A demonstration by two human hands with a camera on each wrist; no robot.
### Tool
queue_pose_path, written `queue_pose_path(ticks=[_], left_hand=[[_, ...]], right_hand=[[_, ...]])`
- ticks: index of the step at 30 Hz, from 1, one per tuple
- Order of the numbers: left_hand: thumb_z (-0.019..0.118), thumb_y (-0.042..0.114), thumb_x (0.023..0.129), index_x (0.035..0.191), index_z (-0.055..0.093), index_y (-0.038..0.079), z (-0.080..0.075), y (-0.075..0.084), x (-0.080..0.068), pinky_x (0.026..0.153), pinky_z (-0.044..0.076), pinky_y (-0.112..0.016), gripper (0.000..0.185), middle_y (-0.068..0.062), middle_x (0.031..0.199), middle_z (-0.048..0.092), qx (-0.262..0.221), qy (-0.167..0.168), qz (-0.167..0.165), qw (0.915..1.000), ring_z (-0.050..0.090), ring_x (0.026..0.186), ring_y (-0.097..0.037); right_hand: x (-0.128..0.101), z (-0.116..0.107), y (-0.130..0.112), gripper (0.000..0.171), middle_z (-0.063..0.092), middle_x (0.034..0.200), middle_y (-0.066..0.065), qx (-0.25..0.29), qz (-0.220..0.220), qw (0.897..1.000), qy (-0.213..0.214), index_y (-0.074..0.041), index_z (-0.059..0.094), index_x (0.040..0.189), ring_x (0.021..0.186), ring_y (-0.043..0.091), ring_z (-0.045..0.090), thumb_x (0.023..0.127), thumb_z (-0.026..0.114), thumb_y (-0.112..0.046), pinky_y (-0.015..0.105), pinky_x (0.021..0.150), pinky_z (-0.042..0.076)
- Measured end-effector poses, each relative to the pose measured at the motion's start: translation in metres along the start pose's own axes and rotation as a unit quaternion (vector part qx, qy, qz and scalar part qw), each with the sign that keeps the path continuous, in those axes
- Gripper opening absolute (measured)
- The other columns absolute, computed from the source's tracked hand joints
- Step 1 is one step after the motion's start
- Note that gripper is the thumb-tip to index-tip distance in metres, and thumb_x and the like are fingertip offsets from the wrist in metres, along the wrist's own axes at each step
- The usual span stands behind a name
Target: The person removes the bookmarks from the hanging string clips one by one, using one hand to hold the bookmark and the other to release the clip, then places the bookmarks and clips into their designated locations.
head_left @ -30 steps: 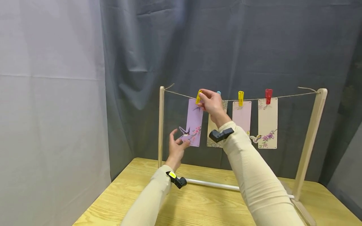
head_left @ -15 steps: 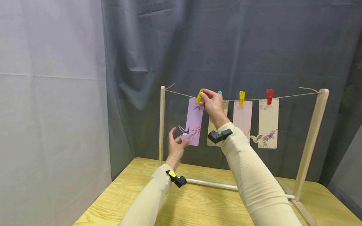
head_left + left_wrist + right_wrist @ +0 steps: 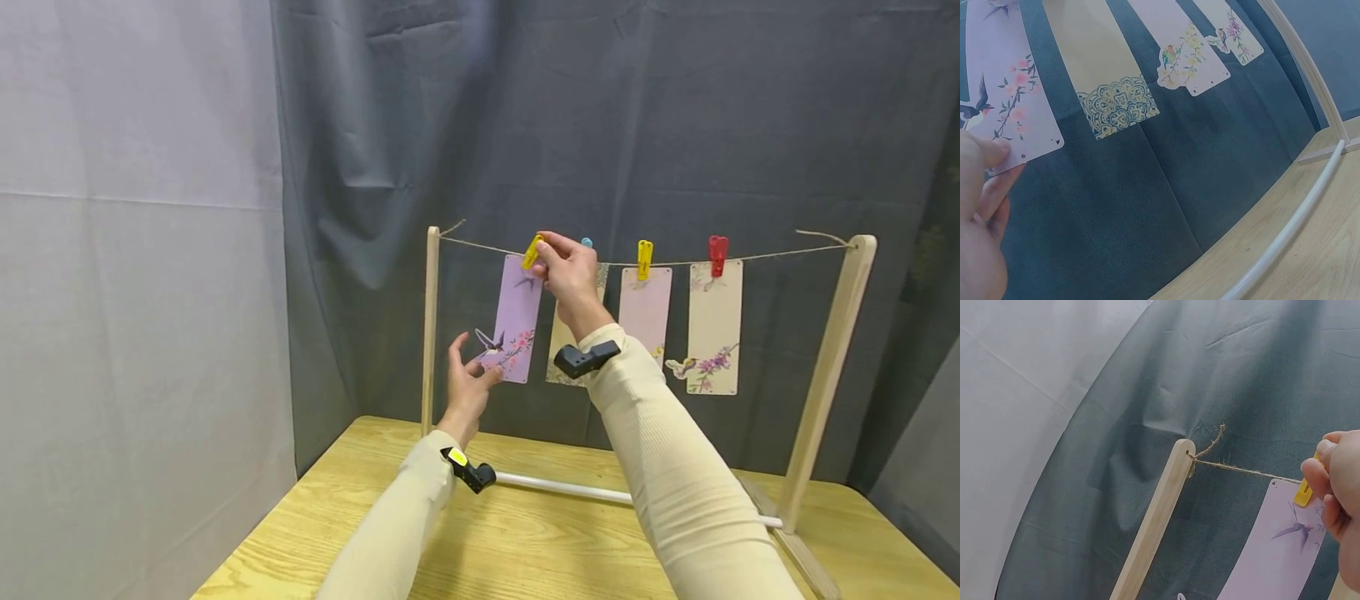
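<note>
A purple bookmark [image 3: 517,308] with a swallow and pink blossoms hangs at the left part of the twine [image 3: 480,245]. My right hand [image 3: 567,275] pinches a yellow clothespin [image 3: 533,252] at the bookmark's top edge, right by the twine. Lower down, my left hand [image 3: 468,385] holds the bookmark's bottom left corner between thumb and fingers. In the left wrist view the thumb [image 3: 994,150] lies on the card's front, with fingers behind it. The right wrist view shows the yellow clothespin [image 3: 1304,487] over the card's top, partly hidden by the fingers.
To the right hang a beige patterned bookmark [image 3: 1100,69] under a blue clothespin [image 3: 587,242], a pink one [image 3: 643,308] under a yellow clothespin, and a cream one [image 3: 715,325] under a red clothespin [image 3: 717,255]. Wooden posts [image 3: 828,375] and a white rod [image 3: 562,486] stand on the table.
The yellow clothespin in my right hand has tilted further to the right and risen slightly. The purple bookmark has lifted a little with it, my left hand still at its lower corner.
</note>
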State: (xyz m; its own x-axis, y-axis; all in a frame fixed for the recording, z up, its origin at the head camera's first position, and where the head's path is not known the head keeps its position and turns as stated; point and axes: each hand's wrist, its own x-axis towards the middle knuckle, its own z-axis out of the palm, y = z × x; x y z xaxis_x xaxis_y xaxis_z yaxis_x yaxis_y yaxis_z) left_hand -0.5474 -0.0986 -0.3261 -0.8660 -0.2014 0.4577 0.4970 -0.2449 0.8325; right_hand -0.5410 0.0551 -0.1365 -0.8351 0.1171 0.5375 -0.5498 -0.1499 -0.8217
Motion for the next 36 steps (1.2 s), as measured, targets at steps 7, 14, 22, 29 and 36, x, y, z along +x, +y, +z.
queue_pose_path(ticks=[7,14,22,29,36], left_hand=[[0.072,-0.010,0.089,0.158,0.031,0.026,0.001,0.000,0.000,0.104,0.042,-0.053,0.089,-0.016,0.115,0.072,0.010,0.010,-0.004,0.9999,0.070,0.101,-0.030],[0.072,-0.011,0.089,0.158,0.032,0.027,0.001,-0.001,-0.001,0.104,0.042,-0.053,0.088,-0.017,0.116,0.071,0.015,0.011,-0.003,0.9998,0.070,0.101,-0.031],[0.071,-0.011,0.090,0.159,0.030,0.025,0.000,0.000,0.001,0.105,0.041,-0.052,0.088,-0.020,0.119,0.071,0.010,0.002,0.006,0.9999,0.070,0.102,-0.031],[0.069,-0.014,0.089,0.160,0.028,0.021,0.000,0.002,0.003,0.101,0.045,-0.048,0.089,-0.024,0.119,0.070,0.006,0.000,0.000,1.0000,0.070,0.103,-0.035],[0.069,-0.015,0.089,0.160,0.029,0.019,0.000,0.009,0.001,0.098,0.048,-0.047,0.088,-0.023,0.117,0.070,0.012,0.003,0.008,0.9999,0.071,0.098,-0.032]], right_hand=[[-0.002,-0.002,0.005,0.033,0.072,0.116,0.013,0.006,0.000,1.000,0.009,-0.009,0.069,0.135,0.060,0.003,0.061,0.103,0.066,-0.016,0.017,0.052,0.045],[-0.002,-0.003,0.009,0.033,0.072,0.114,0.014,0.030,-0.009,0.999,0.016,-0.006,0.068,0.135,0.059,0.003,0.060,0.103,0.065,-0.012,0.017,0.051,0.044],[-0.003,0.000,0.010,0.030,0.072,0.111,0.013,0.066,-0.005,0.997,0.033,-0.007,0.071,0.132,0.059,0.004,0.060,0.103,0.065,-0.011,0.016,0.051,0.042],[-0.004,0.003,0.012,0.027,0.071,0.105,0.010,0.115,-0.004,0.992,0.048,-0.007,0.072,0.129,0.059,0.004,0.058,0.103,0.066,-0.011,0.016,0.052,0.041],[-0.004,0.005,0.012,0.029,0.068,0.106,0.008,0.148,0.012,0.988,0.051,-0.009,0.071,0.132,0.059,0.003,0.058,0.104,0.064,-0.011,0.016,0.051,0.039]])
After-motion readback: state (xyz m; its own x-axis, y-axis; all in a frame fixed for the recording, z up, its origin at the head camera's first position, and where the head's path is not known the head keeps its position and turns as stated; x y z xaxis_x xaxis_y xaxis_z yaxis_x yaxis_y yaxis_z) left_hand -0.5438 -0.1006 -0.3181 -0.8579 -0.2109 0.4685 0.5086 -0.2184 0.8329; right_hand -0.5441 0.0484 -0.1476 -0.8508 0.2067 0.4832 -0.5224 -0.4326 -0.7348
